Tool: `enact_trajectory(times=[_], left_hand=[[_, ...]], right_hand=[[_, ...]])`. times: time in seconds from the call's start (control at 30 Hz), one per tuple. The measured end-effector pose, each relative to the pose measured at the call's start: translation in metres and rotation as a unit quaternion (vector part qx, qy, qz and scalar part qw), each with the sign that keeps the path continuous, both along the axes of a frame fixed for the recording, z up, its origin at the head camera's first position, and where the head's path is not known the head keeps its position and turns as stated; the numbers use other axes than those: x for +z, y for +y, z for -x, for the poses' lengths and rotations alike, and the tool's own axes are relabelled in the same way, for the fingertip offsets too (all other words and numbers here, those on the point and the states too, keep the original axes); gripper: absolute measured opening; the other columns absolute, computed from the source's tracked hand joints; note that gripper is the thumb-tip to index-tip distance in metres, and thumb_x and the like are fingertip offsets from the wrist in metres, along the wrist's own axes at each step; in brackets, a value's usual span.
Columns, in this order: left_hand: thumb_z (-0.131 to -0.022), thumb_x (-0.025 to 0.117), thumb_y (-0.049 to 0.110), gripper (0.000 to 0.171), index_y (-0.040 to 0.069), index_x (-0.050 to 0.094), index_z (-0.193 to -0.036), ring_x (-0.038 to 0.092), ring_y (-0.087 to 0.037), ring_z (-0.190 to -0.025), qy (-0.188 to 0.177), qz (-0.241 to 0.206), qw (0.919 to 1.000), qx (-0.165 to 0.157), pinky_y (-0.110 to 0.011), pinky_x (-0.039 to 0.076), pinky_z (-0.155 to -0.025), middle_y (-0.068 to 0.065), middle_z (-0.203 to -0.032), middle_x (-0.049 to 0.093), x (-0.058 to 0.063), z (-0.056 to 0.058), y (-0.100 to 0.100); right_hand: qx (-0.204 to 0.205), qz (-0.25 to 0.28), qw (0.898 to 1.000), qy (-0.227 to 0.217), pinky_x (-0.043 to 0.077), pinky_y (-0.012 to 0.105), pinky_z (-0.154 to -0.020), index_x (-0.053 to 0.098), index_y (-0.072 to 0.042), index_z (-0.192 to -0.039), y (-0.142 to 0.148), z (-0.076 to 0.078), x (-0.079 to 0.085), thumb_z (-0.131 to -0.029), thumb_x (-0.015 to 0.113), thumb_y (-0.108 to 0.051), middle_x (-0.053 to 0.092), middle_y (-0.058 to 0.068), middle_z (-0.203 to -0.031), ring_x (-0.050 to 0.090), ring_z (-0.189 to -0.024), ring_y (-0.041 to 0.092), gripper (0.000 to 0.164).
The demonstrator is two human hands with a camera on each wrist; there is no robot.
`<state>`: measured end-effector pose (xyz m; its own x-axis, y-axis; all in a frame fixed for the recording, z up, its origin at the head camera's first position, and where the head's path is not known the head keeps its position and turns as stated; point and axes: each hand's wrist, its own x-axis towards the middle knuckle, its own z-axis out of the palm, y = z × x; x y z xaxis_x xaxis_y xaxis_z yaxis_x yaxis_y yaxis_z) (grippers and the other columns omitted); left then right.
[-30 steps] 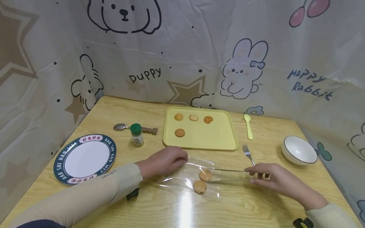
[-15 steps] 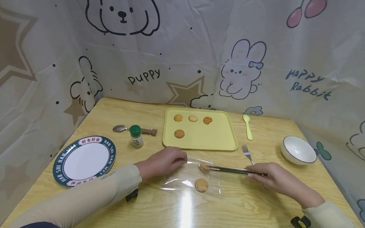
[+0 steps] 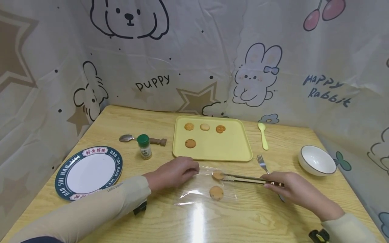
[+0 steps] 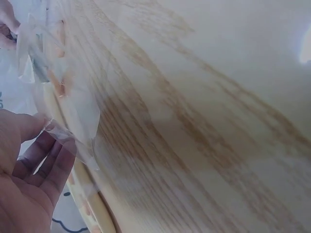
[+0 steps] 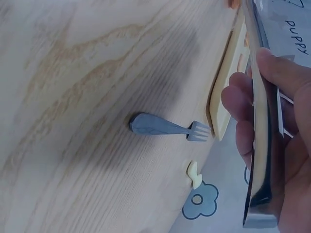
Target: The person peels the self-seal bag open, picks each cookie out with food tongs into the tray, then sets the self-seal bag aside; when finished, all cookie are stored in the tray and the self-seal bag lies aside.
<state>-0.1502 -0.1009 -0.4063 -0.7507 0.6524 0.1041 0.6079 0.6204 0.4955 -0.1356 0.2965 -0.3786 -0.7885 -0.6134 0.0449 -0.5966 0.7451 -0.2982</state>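
My left hand [image 3: 174,171] pinches the edge of a clear plastic bag [image 3: 199,185] between thumb and fingers, as the left wrist view shows. Metal tongs [image 3: 247,180] lie in the grip of my right hand [image 3: 293,189], reaching left into the bag's mouth. At their tips is a round cookie [image 3: 217,175]. A second round cookie, speckled [image 3: 216,193], lies in the bag nearer to me. The right wrist view shows my thumb on one side of the tongs [image 5: 265,145] and curled fingers on the other.
Behind the bag stands a yellow tray [image 3: 225,148] with several cookies. A fork [image 3: 262,163], a yellow spoon [image 3: 263,136] and a white bowl [image 3: 317,160] are to the right. On the left are a plate [image 3: 91,170], a green-capped jar [image 3: 144,147] and a metal spoon [image 3: 126,138].
The tongs' arms, spread wide a second ago, have come together at the farther cookie. That cookie has moved back, away from the speckled one. My left hand stays in place.
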Motion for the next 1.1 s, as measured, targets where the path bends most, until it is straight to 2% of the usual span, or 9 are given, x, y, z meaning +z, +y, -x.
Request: enact_trajectory(times=[0.1,0.27,0.47,0.63,0.73,0.83,0.97,1.1], left_hand=[[-0.098,0.057,0.018,0.012,0.018,0.069,-0.096,0.055,-0.003,-0.08,0.0,0.001,1.0,0.0,-0.02,0.049,-0.074,0.009,-0.089,0.063,0.0,0.001,0.001],[-0.098,0.057,0.018,0.012,0.019,0.069,-0.097,0.055,-0.003,-0.081,-0.003,0.002,1.0,-0.001,-0.02,0.049,-0.074,0.008,-0.09,0.065,-0.001,0.002,0.001],[-0.098,0.057,0.018,0.012,0.018,0.069,-0.095,0.055,-0.003,-0.079,0.003,-0.003,1.0,-0.006,-0.02,0.048,-0.072,0.008,-0.089,0.064,-0.001,0.001,0.001],[-0.097,0.058,0.018,0.011,0.018,0.068,-0.094,0.053,-0.004,-0.077,0.003,-0.005,0.9999,-0.009,-0.02,0.047,-0.071,0.007,-0.087,0.064,-0.002,0.002,0.001],[-0.097,0.058,0.018,0.01,0.018,0.068,-0.095,0.054,-0.003,-0.078,0.005,-0.006,0.9999,-0.01,-0.02,0.048,-0.072,0.006,-0.088,0.065,-0.003,0.003,0.001],[-0.097,0.058,0.018,0.011,0.018,0.068,-0.096,0.055,-0.003,-0.08,0.007,-0.003,0.9999,-0.009,-0.02,0.049,-0.074,0.007,-0.089,0.065,-0.004,0.003,0.0],[-0.098,0.056,0.018,0.013,0.018,0.069,-0.098,0.057,-0.003,-0.082,0.004,0.0,1.0,-0.002,-0.021,0.05,-0.076,0.007,-0.091,0.066,-0.003,0.004,0.0],[-0.098,0.056,0.018,0.014,0.017,0.07,-0.1,0.057,-0.004,-0.082,0.009,-0.004,0.9999,0.002,-0.022,0.051,-0.078,0.005,-0.093,0.067,-0.002,0.004,-0.001]], right_hand=[[-0.013,-0.01,1.0,-0.005,0.051,0.019,-0.064,0.07,-0.021,-0.114,-0.002,0.0,-0.001,-0.093,0.063,-0.036,0.073,-0.006,-0.103,0.057,-0.079,-0.008,0.027],[-0.044,-0.032,0.999,0.0,0.047,0.017,-0.061,0.068,-0.023,-0.117,-0.006,0.002,-0.003,-0.09,0.066,-0.04,0.072,-0.008,-0.101,0.053,-0.075,-0.009,0.031],[-0.003,-0.034,0.999,-0.023,0.053,0.022,-0.066,0.069,-0.016,-0.117,-0.006,0.004,-0.005,-0.094,0.061,-0.04,0.073,-0.006,-0.101,0.058,-0.078,-0.007,0.034],[0.031,-0.031,0.999,0.005,0.057,0.029,-0.076,0.07,-0.019,-0.112,-0.008,0.001,-0.005,-0.095,0.06,-0.035,0.074,-0.007,-0.104,0.069,-0.091,0.007,0.026],[0.035,-0.038,0.998,0.027,0.057,0.028,-0.075,0.07,-0.02,-0.111,-0.009,0.0,-0.005,-0.095,0.061,-0.031,0.074,-0.009,-0.103,0.069,-0.092,0.006,0.022],[0.032,-0.041,0.997,0.053,0.055,0.024,-0.071,0.071,-0.021,-0.109,-0.01,-0.001,-0.005,-0.094,0.063,-0.026,0.073,-0.012,-0.1,0.066,-0.087,-0.002,0.018],[0.023,-0.036,0.996,0.075,0.048,0.017,-0.061,0.071,-0.021,-0.106,-0.011,-0.001,-0.002,-0.092,0.065,-0.022,0.072,-0.014,-0.093,0.053,-0.071,-0.011,0.015],[0.02,-0.027,0.995,0.089,0.041,0.015,-0.056,0.071,-0.021,-0.104,-0.011,-0.001,0.001,-0.092,0.066,-0.02,0.07,-0.015,-0.087,0.043,-0.062,-0.011,0.013]])
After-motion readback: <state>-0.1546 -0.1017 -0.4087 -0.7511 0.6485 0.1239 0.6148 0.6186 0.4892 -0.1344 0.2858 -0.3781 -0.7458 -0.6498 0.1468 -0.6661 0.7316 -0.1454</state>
